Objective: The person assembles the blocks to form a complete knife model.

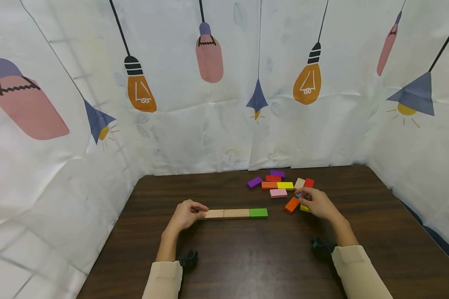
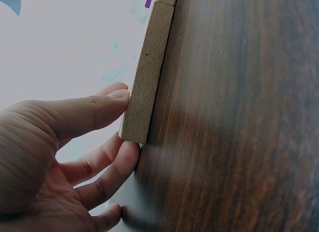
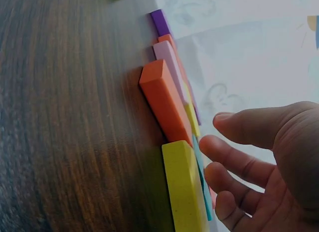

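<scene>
My left hand (image 1: 186,214) pinches the left end of a plain wooden block (image 2: 144,72), thumb on its side and a fingertip against its end. That block lies flat in a straight row with another plain wooden block (image 1: 236,213) and a green block (image 1: 258,213) at the right end. My right hand (image 1: 319,203) hovers over loose blocks on the right, fingers loosely bent and thumb apart, holding nothing. Nearest to it are an orange block (image 3: 167,102), a yellow block (image 3: 183,187) and a blue block (image 3: 203,182), which the hand partly hides in the head view.
Behind lie more loose blocks: a pink block (image 1: 278,193), a long-side yellow block (image 1: 285,186), purple, red and orange ones, and a plain block (image 1: 299,183). The dark wooden table (image 1: 239,253) meets a patterned cloth (image 1: 224,137) at its back edge.
</scene>
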Motion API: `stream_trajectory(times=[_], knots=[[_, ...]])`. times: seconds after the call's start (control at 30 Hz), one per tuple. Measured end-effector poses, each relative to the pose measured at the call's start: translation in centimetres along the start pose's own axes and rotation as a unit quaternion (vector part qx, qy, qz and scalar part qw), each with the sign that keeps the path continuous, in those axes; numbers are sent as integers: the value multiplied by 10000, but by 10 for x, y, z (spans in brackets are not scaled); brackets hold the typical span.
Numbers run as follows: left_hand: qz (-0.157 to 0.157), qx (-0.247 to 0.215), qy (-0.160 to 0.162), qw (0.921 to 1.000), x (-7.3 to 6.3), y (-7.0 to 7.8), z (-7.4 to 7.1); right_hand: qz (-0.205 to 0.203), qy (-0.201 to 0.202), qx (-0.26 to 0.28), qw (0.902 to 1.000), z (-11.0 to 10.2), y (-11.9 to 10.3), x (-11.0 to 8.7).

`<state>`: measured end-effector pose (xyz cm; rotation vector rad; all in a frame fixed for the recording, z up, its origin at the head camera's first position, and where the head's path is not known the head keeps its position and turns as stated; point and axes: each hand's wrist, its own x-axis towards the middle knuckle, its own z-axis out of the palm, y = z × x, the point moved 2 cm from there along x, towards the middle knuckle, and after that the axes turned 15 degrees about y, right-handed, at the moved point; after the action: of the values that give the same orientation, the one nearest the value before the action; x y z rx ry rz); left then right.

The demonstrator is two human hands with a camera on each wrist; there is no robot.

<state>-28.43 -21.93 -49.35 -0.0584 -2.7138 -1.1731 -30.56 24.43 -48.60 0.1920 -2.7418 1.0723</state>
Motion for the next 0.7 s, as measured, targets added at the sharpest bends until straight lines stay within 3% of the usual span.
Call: stream_trajectory(times=[0.4, 0.7], knots=[[-87, 7, -28, 10000, 0, 0, -1, 90, -123, -146, 9998, 7, 0, 2], [-54, 10, -35, 10000, 1, 0, -2, -432, -112, -540, 9975, 14, 1, 4]])
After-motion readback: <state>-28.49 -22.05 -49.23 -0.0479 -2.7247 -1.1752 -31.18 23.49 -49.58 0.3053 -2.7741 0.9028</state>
